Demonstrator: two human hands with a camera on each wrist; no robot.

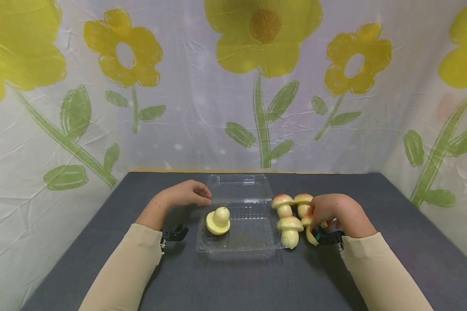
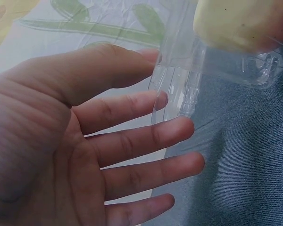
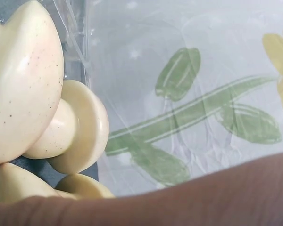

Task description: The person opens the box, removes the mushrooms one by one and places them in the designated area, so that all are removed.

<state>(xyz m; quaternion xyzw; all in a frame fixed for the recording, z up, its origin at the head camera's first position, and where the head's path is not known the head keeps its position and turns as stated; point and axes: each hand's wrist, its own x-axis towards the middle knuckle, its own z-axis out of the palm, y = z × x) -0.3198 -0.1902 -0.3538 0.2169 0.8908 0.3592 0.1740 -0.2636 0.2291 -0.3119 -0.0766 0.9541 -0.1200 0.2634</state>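
Observation:
My left hand (image 1: 188,193) is at the left edge of a clear plastic clamshell box (image 1: 253,226), which lies with its lid laid back. In the left wrist view the thumb and index fingertip meet the box's rim, and the other fingers extend loosely spread. One pale yellow toy mushroom (image 1: 220,218) sits cap down in the box's left part. My right hand (image 1: 336,211) reaches down among several toy mushrooms (image 1: 289,224) with reddish patches, right of the box. Its fingertips are mostly hidden beside a mushroom (image 1: 310,235); I cannot tell whether they grip it.
The box and mushrooms stand on a dark cloth-covered table (image 1: 233,280). A pale curtain (image 1: 194,108) printed with yellow flowers closes off the back and sides. One mushroom (image 1: 283,205) stands close to the box's right rim, by the lid's hinge.

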